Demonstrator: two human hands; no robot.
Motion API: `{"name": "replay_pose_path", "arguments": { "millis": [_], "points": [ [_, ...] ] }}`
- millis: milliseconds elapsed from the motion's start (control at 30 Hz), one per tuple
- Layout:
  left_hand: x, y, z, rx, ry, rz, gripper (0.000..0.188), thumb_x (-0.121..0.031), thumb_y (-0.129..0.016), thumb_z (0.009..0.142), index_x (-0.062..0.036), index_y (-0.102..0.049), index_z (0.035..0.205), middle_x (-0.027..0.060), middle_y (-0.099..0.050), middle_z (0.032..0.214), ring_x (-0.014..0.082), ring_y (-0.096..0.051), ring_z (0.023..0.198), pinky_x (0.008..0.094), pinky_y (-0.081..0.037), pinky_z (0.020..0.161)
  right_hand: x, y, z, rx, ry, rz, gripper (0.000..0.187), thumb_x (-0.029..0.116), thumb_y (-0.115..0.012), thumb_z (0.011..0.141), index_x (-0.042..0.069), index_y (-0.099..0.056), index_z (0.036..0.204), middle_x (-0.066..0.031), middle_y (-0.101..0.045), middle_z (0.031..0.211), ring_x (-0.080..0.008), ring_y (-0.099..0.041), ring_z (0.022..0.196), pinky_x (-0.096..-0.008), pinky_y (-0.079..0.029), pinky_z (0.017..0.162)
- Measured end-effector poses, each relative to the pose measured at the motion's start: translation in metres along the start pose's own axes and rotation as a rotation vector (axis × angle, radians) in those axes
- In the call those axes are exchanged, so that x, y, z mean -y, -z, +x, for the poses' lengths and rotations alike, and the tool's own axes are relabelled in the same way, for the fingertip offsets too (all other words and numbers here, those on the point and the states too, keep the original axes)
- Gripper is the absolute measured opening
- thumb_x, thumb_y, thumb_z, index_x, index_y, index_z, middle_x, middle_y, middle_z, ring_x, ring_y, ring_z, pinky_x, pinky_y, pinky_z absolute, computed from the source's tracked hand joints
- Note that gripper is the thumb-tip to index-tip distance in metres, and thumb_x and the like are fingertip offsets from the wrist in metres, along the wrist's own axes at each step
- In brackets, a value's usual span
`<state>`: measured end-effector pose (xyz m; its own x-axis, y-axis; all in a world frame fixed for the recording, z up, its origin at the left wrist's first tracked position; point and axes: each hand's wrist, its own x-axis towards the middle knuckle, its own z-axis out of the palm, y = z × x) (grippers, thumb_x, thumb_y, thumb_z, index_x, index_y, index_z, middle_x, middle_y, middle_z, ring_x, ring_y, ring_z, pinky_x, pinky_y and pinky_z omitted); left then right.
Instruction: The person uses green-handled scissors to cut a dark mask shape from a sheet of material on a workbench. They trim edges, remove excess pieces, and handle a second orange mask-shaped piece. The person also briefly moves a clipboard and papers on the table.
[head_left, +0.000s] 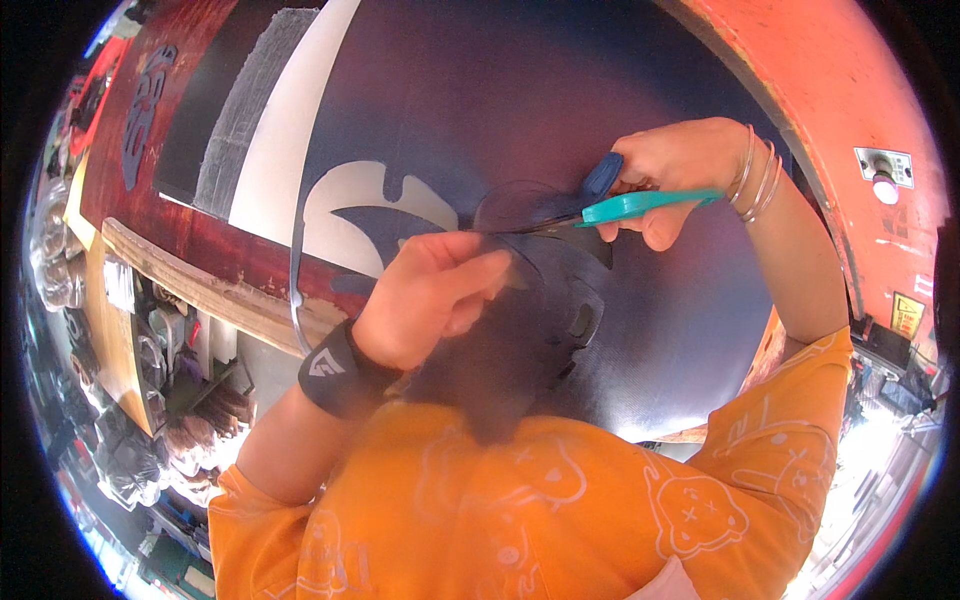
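Note:
My right hand (672, 160) grips a pair of scissors (645, 206) with teal and dark blue handles. The blades point left, toward my left fingertips, and lie at the edge of thin dark material. Thumb and fingers of my left hand (425, 290) pinch that dark sheet (450, 100) beside the blade tips; the pinched edge is partly hidden. Below and right of the left hand, a dark part with cut slots (585, 320) curves toward my body. Left of the blades, a pale curved shape (335, 200) shows within the dark sheet; whether it is an opening cannot be told.
An orange-red machine panel (840, 110) with a white-tipped knob (884, 188) borders the right. At left are a white strip (290, 120), a grey piece (255, 110) and a dark cut piece (140, 120) on a dark red surface. Beyond a wooden edge (200, 285), shelves hold bagged items.

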<state>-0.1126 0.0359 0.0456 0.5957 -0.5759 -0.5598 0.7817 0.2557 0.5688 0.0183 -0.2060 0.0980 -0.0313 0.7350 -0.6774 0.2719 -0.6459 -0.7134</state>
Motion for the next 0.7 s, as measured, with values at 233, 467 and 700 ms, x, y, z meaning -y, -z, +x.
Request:
{"name": "replay_pose_path", "arguments": {
  "millis": [233, 467, 700],
  "points": [
    [-0.002, 0.005, 0.000, 0.004, 0.042, -0.001, 0.016, -0.017, -0.057, 0.088, -0.0064, -0.055, 0.076, -0.0047, -0.047, 0.063, 0.0024, -0.039, 0.051, 0.0186, -0.027, 0.044, 0.007, -0.005, 0.001, -0.048, -0.014, 0.040, 0.063, 0.059, -0.062, 0.079, -0.003, -0.055, 0.068, -0.0062, -0.047, 0.056, -0.0145, -0.045, 0.055, -0.0338, -0.039, 0.050],
    [-0.006, 0.002, 0.000, -0.029, 0.020, 0.185, 0.020, -0.018, -0.053, 0.091, -0.0038, -0.057, 0.077, -0.0034, -0.048, 0.064, 0.0026, -0.038, 0.048, 0.0190, -0.026, 0.042, 0.051, -0.070, -0.089, -0.407, -0.495, 0.005, 0.051, 0.034, -0.084, 0.060, 0.001, -0.059, 0.089, -0.0105, -0.063, 0.074, -0.0237, -0.060, 0.068, -0.0350, -0.045, 0.059],
    [-0.008, -0.005, -0.003, -0.024, -0.129, 0.382, 0.022, -0.017, -0.051, 0.092, -0.0023, -0.059, 0.078, -0.0014, -0.053, 0.061, 0.0040, -0.041, 0.043, 0.0194, -0.029, 0.039, 0.058, -0.132, 0.004, -1.357, -0.038, -0.242, 0.050, 0.025, -0.079, 0.066, 0.003, -0.053, 0.102, -0.0123, -0.062, 0.087, -0.0300, -0.061, 0.076, -0.0368, -0.048, 0.067]
  ]
}}
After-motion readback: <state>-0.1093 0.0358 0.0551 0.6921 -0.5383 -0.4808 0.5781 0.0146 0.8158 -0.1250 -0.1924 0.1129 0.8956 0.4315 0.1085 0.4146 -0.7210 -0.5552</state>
